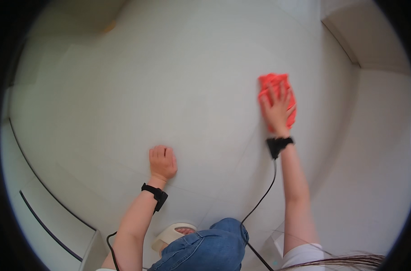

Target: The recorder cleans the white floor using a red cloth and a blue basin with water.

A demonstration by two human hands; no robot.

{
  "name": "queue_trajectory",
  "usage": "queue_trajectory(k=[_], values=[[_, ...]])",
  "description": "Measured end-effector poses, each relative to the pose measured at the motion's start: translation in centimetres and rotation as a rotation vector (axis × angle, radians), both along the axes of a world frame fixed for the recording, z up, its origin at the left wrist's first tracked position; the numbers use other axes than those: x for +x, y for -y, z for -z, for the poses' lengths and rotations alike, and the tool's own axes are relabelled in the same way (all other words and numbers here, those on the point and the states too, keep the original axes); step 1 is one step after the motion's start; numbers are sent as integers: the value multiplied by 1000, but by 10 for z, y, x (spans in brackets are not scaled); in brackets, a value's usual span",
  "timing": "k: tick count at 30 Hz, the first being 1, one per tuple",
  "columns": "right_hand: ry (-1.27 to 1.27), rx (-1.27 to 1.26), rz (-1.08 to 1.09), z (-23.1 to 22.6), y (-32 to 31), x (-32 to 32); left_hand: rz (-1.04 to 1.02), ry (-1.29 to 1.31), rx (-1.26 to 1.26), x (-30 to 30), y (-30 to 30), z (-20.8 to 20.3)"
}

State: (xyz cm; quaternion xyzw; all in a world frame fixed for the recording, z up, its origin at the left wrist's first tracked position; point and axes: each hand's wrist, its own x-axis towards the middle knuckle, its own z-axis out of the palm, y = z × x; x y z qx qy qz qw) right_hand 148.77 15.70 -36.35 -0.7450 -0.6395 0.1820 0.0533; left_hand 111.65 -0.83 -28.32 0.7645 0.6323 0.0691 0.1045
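My right hand [277,107] lies over a bright coral-red cloth [273,79], its fingers spread apart and pressing the cloth against the pale floor [201,90]. The crumpled cloth shows beyond the fingertips and along both sides of the hand; the palm hides its middle. Lower and to the left, my left hand [163,162] rests on the floor as a loose fist, its fingers curled under and no object showing in it. A wide stretch of floor separates the two hands.
Black wrist straps with boxes [277,147] sit on both wrists, and a black cable [265,194] trails from the right one. My knee in blue jeans [205,248] and a cream slipper [171,235] are close below. Pale cabinets [47,221] line the left; white walls [372,122] bound the right.
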Motion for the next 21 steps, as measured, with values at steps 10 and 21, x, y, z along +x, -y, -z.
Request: queue_trajectory(k=[10,21], values=[[80,-47,274,-4,-229,19,24,-19,79,-1,1,-2],[0,122,-589,-79,-95,-76,2,39,72,-5,6,-2]])
